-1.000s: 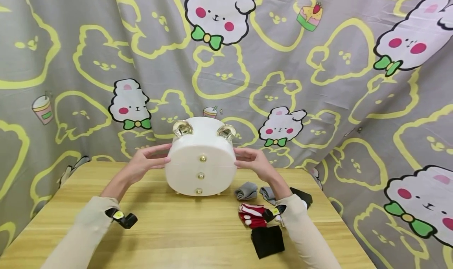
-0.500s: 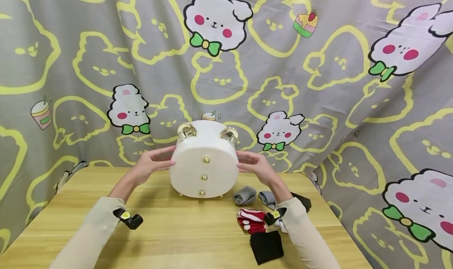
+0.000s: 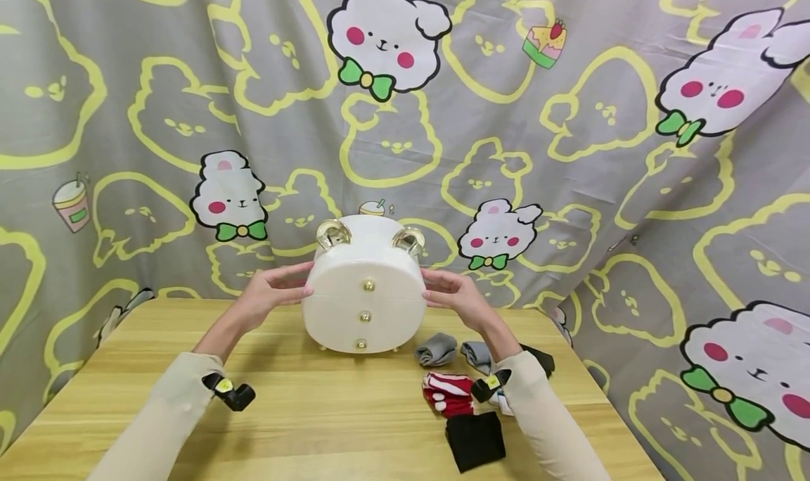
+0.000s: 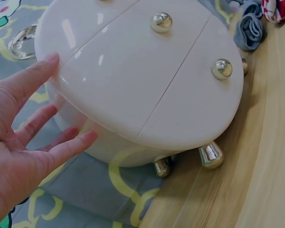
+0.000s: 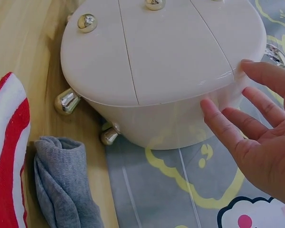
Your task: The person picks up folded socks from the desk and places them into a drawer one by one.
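Touching opposite sides of the white box (image 3: 366,301) with left hand (image 3: 261,299) and right hand (image 3: 465,298), spreading fingers (image 4: 70,149) nearly straight, gripping nothing. Standing on the wooden table (image 3: 316,425) near its back edge, showing closed drawer fronts (image 4: 126,71), hiding any contents. Gleaming, bearing gold knobs (image 3: 365,316), ears (image 3: 333,235) and feet (image 4: 211,156). Sitting near rolled grey cloth (image 3: 436,349) and red-and-white cloth (image 3: 447,394).
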`<control>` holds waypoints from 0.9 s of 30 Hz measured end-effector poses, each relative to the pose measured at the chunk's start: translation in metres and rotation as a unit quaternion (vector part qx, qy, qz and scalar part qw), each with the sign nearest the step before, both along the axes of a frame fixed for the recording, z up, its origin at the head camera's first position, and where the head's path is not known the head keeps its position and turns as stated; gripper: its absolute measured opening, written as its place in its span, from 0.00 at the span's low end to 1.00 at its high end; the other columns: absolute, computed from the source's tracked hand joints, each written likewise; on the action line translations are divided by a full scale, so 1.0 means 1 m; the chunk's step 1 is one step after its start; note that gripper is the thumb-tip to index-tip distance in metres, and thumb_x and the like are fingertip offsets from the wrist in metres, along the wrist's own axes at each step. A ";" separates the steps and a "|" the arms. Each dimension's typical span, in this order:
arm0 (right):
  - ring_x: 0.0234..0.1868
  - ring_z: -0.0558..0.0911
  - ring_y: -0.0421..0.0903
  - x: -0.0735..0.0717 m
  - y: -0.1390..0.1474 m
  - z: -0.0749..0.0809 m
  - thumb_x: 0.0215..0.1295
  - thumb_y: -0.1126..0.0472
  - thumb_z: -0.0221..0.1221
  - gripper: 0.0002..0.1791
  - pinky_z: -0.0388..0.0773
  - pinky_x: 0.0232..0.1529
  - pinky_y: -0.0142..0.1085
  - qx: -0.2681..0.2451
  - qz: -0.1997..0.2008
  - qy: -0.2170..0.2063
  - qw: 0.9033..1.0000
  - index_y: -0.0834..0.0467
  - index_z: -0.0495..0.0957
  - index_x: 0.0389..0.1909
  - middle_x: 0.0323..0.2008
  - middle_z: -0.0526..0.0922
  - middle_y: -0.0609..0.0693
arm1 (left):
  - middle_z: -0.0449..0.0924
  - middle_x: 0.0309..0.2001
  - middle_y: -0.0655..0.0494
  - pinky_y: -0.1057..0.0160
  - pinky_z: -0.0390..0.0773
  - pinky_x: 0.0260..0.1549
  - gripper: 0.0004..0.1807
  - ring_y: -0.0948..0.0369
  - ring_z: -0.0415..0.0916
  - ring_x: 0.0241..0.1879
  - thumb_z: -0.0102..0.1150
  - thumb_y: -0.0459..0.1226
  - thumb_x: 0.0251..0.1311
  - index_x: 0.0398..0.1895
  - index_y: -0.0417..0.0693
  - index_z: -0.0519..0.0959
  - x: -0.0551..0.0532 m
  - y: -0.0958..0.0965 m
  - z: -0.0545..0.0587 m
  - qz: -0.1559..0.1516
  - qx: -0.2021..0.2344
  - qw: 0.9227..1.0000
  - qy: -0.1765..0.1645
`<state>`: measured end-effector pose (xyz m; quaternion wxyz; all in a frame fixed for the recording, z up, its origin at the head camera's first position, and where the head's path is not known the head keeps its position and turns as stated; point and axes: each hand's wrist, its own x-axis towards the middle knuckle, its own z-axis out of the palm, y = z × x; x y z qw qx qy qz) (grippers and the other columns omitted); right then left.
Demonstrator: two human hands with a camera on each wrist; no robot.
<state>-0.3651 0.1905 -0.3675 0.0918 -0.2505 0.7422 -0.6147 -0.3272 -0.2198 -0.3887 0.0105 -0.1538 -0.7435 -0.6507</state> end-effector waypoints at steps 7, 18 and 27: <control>0.64 0.81 0.51 0.004 0.002 0.005 0.69 0.65 0.64 0.29 0.81 0.62 0.54 0.021 -0.001 0.019 1.000 0.62 0.72 0.69 0.67 0.76 0.62 | 0.70 0.69 0.33 0.63 0.86 0.52 0.36 0.68 0.80 0.55 0.69 0.37 0.64 0.74 0.41 0.68 0.002 0.003 0.006 -0.004 -0.011 1.000 -0.013; 0.50 0.86 0.41 0.024 -0.001 0.046 0.71 0.61 0.63 0.24 0.87 0.54 0.41 0.034 -0.048 0.037 0.998 0.65 0.76 0.64 0.60 0.82 0.62 | 0.64 0.73 0.37 0.52 0.78 0.66 0.37 0.67 0.77 0.56 0.63 0.43 0.70 0.77 0.40 0.61 0.001 0.011 0.052 -0.011 -0.022 0.999 -0.025; 0.45 0.89 0.43 0.043 -0.021 0.066 0.79 0.58 0.52 0.25 0.88 0.52 0.43 -0.047 0.053 -0.127 0.989 0.72 0.68 0.68 0.46 0.89 0.51 | 0.60 0.76 0.43 0.51 0.75 0.69 0.39 0.49 0.69 0.69 0.61 0.43 0.71 0.80 0.49 0.57 -0.017 0.022 0.078 0.001 0.001 0.999 -0.048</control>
